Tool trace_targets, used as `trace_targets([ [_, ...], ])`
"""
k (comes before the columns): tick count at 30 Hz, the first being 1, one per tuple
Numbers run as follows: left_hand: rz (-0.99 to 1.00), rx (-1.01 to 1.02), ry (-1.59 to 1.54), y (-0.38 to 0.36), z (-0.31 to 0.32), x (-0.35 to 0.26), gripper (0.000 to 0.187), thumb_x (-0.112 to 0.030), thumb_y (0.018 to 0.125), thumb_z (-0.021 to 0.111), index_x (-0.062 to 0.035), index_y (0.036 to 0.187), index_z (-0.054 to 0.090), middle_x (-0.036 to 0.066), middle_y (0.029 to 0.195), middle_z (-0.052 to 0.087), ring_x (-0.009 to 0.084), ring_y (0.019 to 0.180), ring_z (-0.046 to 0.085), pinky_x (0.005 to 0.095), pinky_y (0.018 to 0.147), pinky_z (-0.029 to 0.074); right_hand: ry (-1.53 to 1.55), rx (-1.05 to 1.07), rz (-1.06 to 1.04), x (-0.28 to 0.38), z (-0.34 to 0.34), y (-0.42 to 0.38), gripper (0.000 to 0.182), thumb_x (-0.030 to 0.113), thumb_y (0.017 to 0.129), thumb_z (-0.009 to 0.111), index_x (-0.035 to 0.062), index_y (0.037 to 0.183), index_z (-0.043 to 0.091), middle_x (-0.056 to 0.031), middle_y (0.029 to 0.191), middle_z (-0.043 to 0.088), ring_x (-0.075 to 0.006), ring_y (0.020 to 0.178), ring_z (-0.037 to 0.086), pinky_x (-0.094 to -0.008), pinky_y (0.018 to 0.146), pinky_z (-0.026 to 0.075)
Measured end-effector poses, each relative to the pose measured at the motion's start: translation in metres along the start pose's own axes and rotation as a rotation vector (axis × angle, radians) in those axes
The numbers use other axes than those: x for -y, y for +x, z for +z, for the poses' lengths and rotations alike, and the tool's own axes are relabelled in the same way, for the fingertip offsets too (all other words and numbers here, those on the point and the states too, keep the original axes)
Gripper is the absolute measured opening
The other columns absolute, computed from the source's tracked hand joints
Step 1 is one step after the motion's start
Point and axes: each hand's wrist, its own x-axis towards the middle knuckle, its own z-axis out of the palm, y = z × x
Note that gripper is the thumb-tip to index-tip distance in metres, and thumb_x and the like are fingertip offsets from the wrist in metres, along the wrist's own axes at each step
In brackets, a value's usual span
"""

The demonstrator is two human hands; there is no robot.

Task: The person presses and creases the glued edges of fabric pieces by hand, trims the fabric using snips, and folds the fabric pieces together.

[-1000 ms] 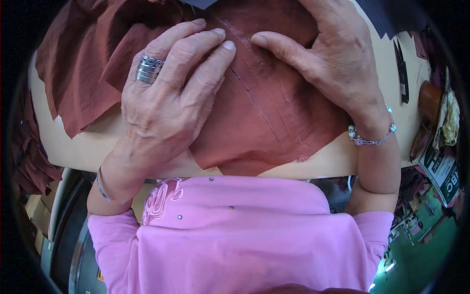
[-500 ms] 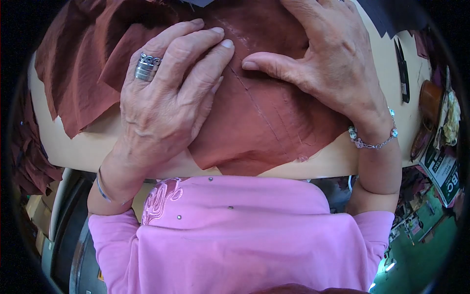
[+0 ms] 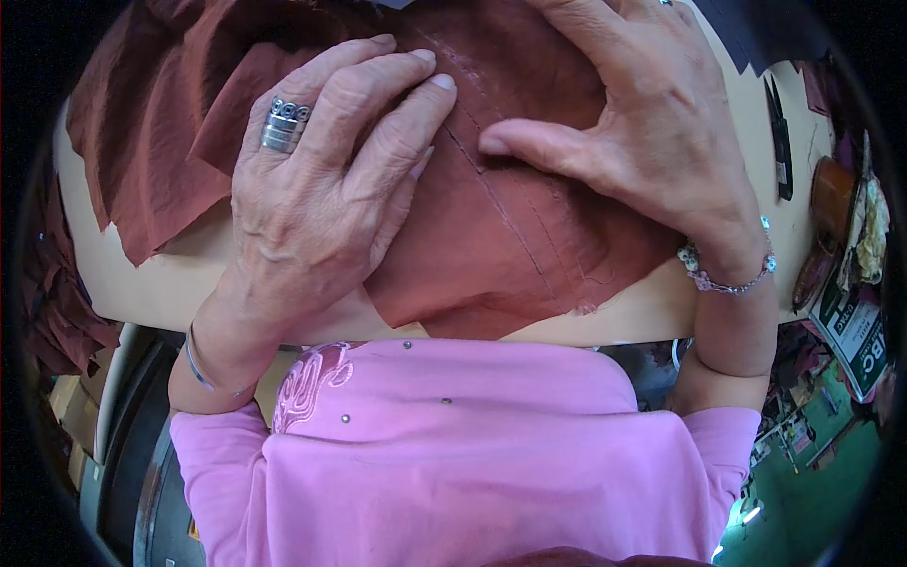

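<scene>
Head view: brown cloth (image 3: pixel 491 255) lies on a pale table (image 3: pixel 652 312). The left hand (image 3: pixel 326 180) rests on it, fingers bent; whether it pinches, I cannot tell. The right hand (image 3: pixel 661 123) is spread open over it, a black tool (image 3: pixel 781 151) farther right.

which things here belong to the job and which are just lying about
Part of the job, it seems:
reddish-brown cloth
left hand, on the cloth
right hand, spread over it
pale table, bearing it

Just lying about, apparently:
slim black tool, on the right
dark cloth, top right
green-and-white printed item, right edge
</scene>
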Motion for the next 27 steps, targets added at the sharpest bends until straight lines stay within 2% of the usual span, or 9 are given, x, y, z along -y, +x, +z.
trace_targets([
  [4,0.005,-0.005,0.009,0.000,0.000,0.001,0.042,-0.004,0.079,0.064,-0.0089,0.120,0.061,0.010,0.122,0.058,0.0317,0.115,0.054,0.0410,0.097,0.044,-0.079,-0.096,-0.024,-0.004,0.015,-0.002,0.065,0.037,0.071,0.076,0.0098,0.125,0.053,-0.0117,0.098,0.051,-0.0269,0.089,0.054,-0.0385,0.079,0.039],
  [11,-0.013,0.009,0.030,0.001,0.000,-0.003,0.041,-0.005,0.080,0.064,-0.0105,0.120,0.062,0.009,0.122,0.058,0.0308,0.114,0.054,0.0404,0.097,0.044,-0.022,-0.018,0.073,0.007,0.004,0.002,0.059,0.036,0.072,0.075,0.0083,0.121,0.055,-0.0103,0.096,0.052,-0.0258,0.085,0.053,-0.0386,0.078,0.038],
  [16,-0.014,0.021,0.035,0.001,-0.001,-0.003,0.042,-0.004,0.079,0.065,-0.0114,0.120,0.063,0.009,0.121,0.058,0.0304,0.114,0.055,0.0402,0.096,0.044,-0.050,-0.091,-0.015,0.006,0.009,0.000,0.060,0.036,0.072,0.075,0.0093,0.122,0.054,-0.0104,0.099,0.052,-0.0256,0.087,0.054,-0.0387,0.079,0.038],
  [22,-0.012,0.010,0.025,0.000,-0.001,-0.002,0.043,-0.003,0.078,0.065,-0.0112,0.120,0.063,0.009,0.121,0.058,0.0306,0.113,0.055,0.0403,0.096,0.044,-0.012,0.036,0.046,0.007,0.001,0.002,0.065,0.036,0.072,0.075,0.0101,0.127,0.051,-0.0110,0.101,0.052,-0.0268,0.091,0.054,-0.0393,0.081,0.038],
  [27,-0.009,0.017,-0.007,0.002,-0.003,-0.002,0.043,-0.003,0.078,0.066,-0.0112,0.120,0.062,0.009,0.121,0.058,0.0308,0.114,0.055,0.0406,0.096,0.044,0.006,0.120,0.020,0.006,-0.011,0.007,0.065,0.036,0.072,0.075,0.0096,0.126,0.050,-0.0117,0.102,0.051,-0.0285,0.095,0.054,-0.0401,0.083,0.040],
])
